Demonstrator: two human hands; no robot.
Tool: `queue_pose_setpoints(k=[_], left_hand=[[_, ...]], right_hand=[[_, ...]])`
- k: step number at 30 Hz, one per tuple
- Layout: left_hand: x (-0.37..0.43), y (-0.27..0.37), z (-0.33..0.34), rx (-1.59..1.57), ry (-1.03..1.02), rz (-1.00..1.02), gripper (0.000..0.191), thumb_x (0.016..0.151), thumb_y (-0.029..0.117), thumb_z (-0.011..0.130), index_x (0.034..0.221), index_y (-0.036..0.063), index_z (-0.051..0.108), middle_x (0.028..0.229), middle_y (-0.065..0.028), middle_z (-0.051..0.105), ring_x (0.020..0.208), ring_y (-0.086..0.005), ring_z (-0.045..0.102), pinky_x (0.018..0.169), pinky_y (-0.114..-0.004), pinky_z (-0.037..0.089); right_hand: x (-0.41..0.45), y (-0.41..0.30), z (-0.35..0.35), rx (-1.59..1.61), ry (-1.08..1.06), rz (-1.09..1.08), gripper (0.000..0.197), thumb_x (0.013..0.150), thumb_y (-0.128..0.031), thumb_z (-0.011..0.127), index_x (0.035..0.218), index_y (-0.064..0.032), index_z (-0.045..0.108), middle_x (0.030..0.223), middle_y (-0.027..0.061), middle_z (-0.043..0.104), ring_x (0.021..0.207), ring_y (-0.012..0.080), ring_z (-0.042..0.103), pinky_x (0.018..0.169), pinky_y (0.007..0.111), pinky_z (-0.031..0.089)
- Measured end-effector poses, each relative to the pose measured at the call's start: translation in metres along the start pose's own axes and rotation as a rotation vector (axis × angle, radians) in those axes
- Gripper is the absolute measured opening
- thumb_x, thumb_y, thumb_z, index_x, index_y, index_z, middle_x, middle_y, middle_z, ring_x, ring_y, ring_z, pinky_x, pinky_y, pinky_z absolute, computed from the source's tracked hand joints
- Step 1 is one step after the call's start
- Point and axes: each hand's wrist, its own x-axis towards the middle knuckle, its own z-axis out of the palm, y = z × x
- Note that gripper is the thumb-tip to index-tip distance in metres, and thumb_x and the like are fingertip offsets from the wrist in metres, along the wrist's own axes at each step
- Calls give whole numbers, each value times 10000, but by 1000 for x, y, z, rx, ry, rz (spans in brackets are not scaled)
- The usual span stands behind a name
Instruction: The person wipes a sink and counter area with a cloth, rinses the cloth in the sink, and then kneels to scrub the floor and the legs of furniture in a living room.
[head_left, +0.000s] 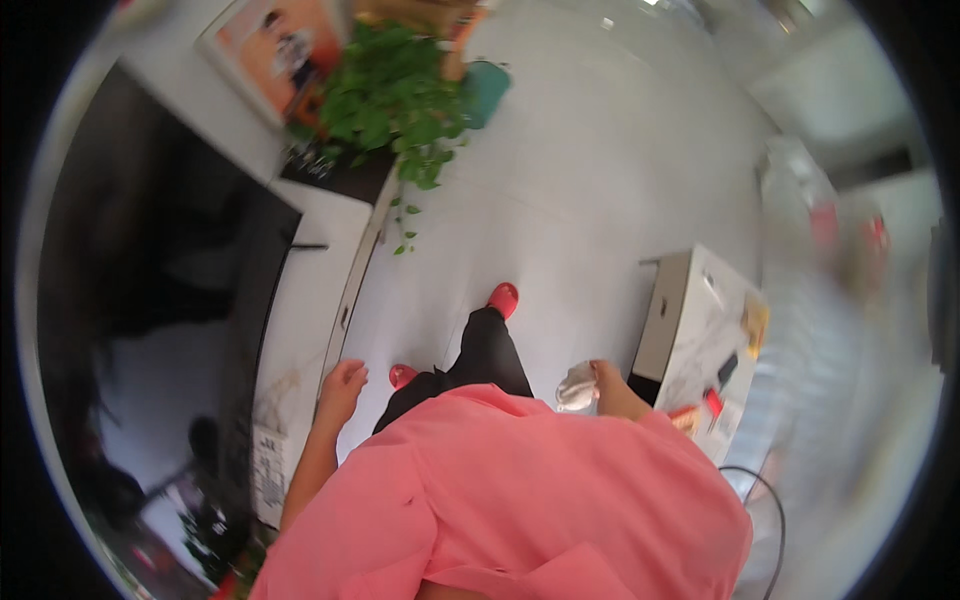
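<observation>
My left hand (345, 384) hangs by the front edge of a low white TV cabinet (322, 285), its fingers loosely curled and nothing seen in them. In my right hand (606, 379) is a crumpled whitish cloth (576, 388), held out over the pale tiled floor (555, 202). That hand is close to a marble-topped coffee table (705, 315) with a drawer. Below me are my dark trousers and red slippers (504, 300), one foot ahead of the other.
A large black television (172, 262) stands on the cabinet at left. Trailing green leaves of a potted plant (390, 97) overhang the cabinet's far end, beside a teal bin (486, 94). A phone (727, 369) lies on the coffee table. To the right is a blurred sofa (810, 375).
</observation>
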Motion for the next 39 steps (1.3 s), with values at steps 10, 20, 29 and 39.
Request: queue_pose_setpoints(k=[10, 20, 29, 39], left_hand=[[40, 103, 58, 139, -161, 5, 298, 880, 206, 526, 1095, 0, 544, 978, -87, 619, 830, -156, 591, 678, -272, 466], [116, 233, 166, 354, -357, 183, 310, 864, 223, 552, 1098, 20, 551, 987, -64, 617, 849, -144, 588, 685, -260, 445], [171, 312, 272, 629, -610, 261, 313, 869, 246, 545, 1061, -1, 562, 934, -70, 627, 809, -145, 608, 682, -260, 458], [240, 404, 447, 196, -1180, -48, 494, 892, 504, 444, 1173, 105, 516, 1122, -71, 542, 1003, -165, 505, 835, -346, 432]], right_hand=[[10, -90, 25, 531, -264, -21, 335, 714, -51, 583, 1039, 8, 527, 1027, 165, 584, 929, 327, 598, 783, 470, 509], [-25, -148, -14, 915, -326, 8, 377, 799, -111, 633, 1121, 41, 507, 1072, 164, 576, 920, 285, 604, 750, 416, 522], [-74, -214, -84, 1355, -386, -168, 507, 893, -443, 438, 1182, -29, 486, 1143, 128, 564, 1045, 298, 554, 911, 446, 444], [-110, -393, -97, 750, -235, -680, 418, 903, -418, 463, 1080, -51, 557, 952, 97, 613, 845, 206, 576, 726, 327, 468]])
